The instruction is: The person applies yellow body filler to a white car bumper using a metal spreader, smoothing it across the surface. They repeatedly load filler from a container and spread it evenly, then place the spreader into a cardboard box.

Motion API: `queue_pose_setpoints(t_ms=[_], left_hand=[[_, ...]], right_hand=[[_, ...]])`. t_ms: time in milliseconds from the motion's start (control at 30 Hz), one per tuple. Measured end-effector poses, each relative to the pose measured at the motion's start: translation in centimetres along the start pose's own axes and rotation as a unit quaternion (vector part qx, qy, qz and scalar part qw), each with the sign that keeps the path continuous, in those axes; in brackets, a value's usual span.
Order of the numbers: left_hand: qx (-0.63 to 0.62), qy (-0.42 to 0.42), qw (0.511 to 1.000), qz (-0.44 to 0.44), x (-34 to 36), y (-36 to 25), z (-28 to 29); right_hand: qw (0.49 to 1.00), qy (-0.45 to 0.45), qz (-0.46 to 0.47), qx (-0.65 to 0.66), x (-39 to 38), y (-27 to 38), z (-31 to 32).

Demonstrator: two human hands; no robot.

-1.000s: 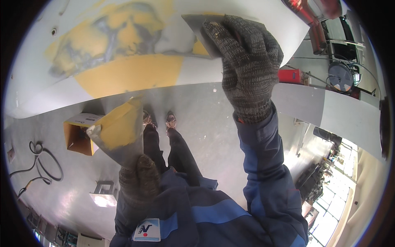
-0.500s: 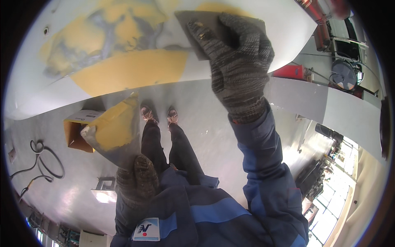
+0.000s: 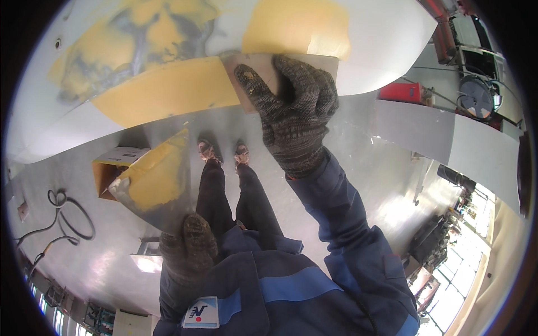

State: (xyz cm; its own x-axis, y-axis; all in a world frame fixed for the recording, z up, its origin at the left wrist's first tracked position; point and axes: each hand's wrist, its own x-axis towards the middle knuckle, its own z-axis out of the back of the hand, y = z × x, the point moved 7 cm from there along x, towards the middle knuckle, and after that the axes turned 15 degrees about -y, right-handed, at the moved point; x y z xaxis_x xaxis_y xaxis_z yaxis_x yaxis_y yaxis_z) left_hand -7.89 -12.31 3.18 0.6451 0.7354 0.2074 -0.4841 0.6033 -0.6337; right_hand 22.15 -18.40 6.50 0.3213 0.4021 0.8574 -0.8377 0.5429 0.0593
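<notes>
My gloved right hand (image 3: 302,106) grips a flat grey-brown spreader (image 3: 242,87), thumb on its near face and fingers along the other end. The spreader's far edge lies against the lower part of a white curved panel (image 3: 370,67), just below a patch of yellow filler (image 3: 297,28). More yellow filler (image 3: 168,92) and grey smudges cover the panel further left. Low on the left, my gloved left hand (image 3: 190,246) is closed on the near end of a wide putty board (image 3: 159,187), which is coated with yellow filler and held apart from the panel.
An opened cardboard box (image 3: 106,179) stands on the floor behind the putty board. A dark hose (image 3: 73,218) lies coiled at the left. A red box (image 3: 400,93) and a round grey reel (image 3: 476,96) are at the far right. My feet (image 3: 224,154) are below the panel.
My right hand has drawn the spreader down and left toward the panel's lower edge. A smooth yellow filler patch now shows above it. The left hand and putty board have hardly moved.
</notes>
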Motion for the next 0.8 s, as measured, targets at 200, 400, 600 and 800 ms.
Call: queue_pose_setpoints(t_ms=[200, 400, 600, 800], left_hand=[[-0.212, 0.000, 0.955, 0.208, 0.2, 0.0, -0.8], [-0.555, 0.277, 0.672, 0.405, 0.5, -4.3, -2.9], [-0.606, 0.352, 0.559, 0.443, 1.2, -7.9, -3.1], [-0.617, 0.282, 0.560, 0.475, 2.2, -8.6, -0.7]], right_hand=[[0.994, 0.078, -0.023, 0.072, -1.2, 0.3, 4.2], [0.638, 0.068, -0.500, 0.582, -2.3, -2.1, 10.1], [0.500, 0.061, -0.511, 0.697, -1.3, -0.2, 9.9], [0.764, 0.339, -0.204, 0.510, -2.4, 1.4, 9.3]])
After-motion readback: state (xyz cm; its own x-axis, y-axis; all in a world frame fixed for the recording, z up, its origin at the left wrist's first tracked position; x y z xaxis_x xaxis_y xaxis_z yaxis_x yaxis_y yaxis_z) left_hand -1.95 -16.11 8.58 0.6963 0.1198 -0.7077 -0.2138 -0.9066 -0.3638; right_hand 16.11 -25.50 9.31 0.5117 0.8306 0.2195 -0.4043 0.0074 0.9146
